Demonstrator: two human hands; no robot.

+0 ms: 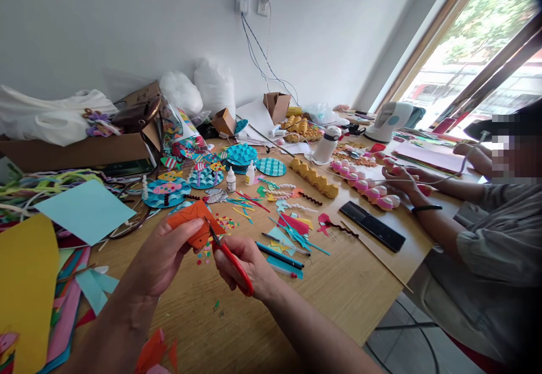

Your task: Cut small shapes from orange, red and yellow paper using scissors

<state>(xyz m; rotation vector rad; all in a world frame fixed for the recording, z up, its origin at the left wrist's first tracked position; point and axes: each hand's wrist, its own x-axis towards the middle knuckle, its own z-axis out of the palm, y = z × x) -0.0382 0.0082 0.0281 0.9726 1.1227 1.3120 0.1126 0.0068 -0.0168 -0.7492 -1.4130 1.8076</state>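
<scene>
My left hand (163, 255) pinches a folded piece of orange paper (197, 238) with dark drawn lines, held above the wooden table (237, 329). Just to its right, my right hand (243, 266) is closed round the red handles of the scissors (237, 268). The dark blades point up and left and meet the right part of the orange paper. How far apart the blades are is hard to make out. Small round confetti (224, 224) lies on the table beyond the paper.
Pens (279, 254) and paper strips lie right of my hands, then a black phone (372, 226). Glue bottles (231, 181) and blue discs (241, 156) stand behind. Light blue paper (87, 211) and yellow paper (31, 283) lie left. At right, a person (495, 238) holds a pink-and-white egg-carton strip (364, 185).
</scene>
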